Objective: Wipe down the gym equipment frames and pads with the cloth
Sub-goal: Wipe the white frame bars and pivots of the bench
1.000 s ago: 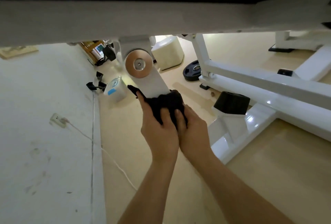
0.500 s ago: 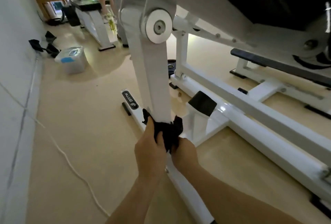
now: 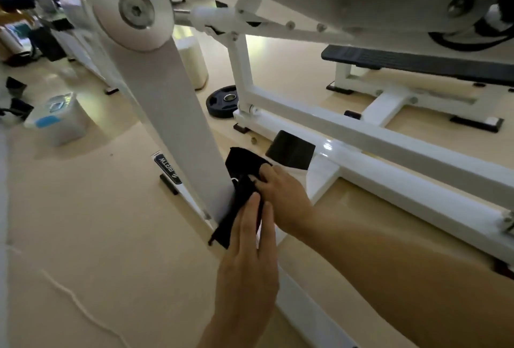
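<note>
A black cloth (image 3: 239, 197) hangs against the foot of the white upright post (image 3: 172, 125) of a gym machine, just right of the post's lower edge. My right hand (image 3: 281, 194) comes in from the right and pinches the cloth's upper part with curled fingers. My left hand (image 3: 247, 258) reaches up from below, its straight fingers laid on the cloth's lower half. A large metal pivot disc (image 3: 130, 10) sits at the top of the post. The white base rail (image 3: 306, 314) runs under my hands toward the bottom edge.
A black rubber stop (image 3: 290, 152) stands on the frame just behind my right hand. A weight plate (image 3: 224, 101) lies on the floor beyond, a flat bench (image 3: 417, 63) at the right, a plastic box (image 3: 55, 119) at the left, a white cord (image 3: 78, 303) on the floor.
Both hands slid the cloth down the post from below the pivot to its foot. The cloth is no longer wrapped round the post, and my left hand now lies flat on it.
</note>
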Available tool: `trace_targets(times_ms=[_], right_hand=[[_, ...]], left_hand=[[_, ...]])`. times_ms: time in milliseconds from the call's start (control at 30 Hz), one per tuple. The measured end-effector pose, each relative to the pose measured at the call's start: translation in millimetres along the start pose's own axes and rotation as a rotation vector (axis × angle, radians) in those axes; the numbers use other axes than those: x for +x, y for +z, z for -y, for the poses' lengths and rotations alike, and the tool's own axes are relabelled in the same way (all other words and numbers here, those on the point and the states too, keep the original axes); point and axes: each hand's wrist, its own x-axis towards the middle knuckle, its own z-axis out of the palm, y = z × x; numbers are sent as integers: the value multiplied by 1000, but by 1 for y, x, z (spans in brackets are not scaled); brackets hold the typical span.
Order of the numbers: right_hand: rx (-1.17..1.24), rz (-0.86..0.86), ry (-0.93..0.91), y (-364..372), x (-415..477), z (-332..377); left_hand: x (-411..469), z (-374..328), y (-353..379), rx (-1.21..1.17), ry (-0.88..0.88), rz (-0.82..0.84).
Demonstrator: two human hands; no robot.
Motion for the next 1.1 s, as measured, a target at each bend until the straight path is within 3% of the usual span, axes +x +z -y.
trace_targets(times_ms=[133, 233, 333, 400, 533, 600, 667, 767, 833, 900, 1033, 1100], right_hand=[[527, -175, 337, 33, -29, 20], [681, -129, 551, 39, -36, 26], [577, -136, 556, 42, -34, 9], [607, -140, 666, 40, -41, -8], [1335, -199, 1075, 29, -62, -29], [1534, -324, 1115, 17, -53, -30], [1530, -520, 1085, 7, -29, -25], [1097, -673, 963, 11, -4, -13], [843, -580, 942, 30, -7, -18], [784, -481, 1007, 48, -16, -36], [902, -304, 1112, 61, -20, -72], [1070, -243, 1193, 58, -27, -80]], left_hand=[[25, 8, 28, 123, 35, 335], [49, 0, 42, 322, 75, 518], [65, 3, 51, 414, 141, 452], [67, 7, 56, 414, 236, 448], [68, 12, 63, 349, 301, 460], [73, 4, 61, 255, 233, 408], [81, -3, 55, 142, 100, 299], [89, -7, 53, 67, -67, 199], [82, -5, 67, 121, 4, 262], [75, -5, 86, 168, 98, 365], [81, -12, 121, 256, 260, 481], [89, -22, 131, 304, 256, 594]])
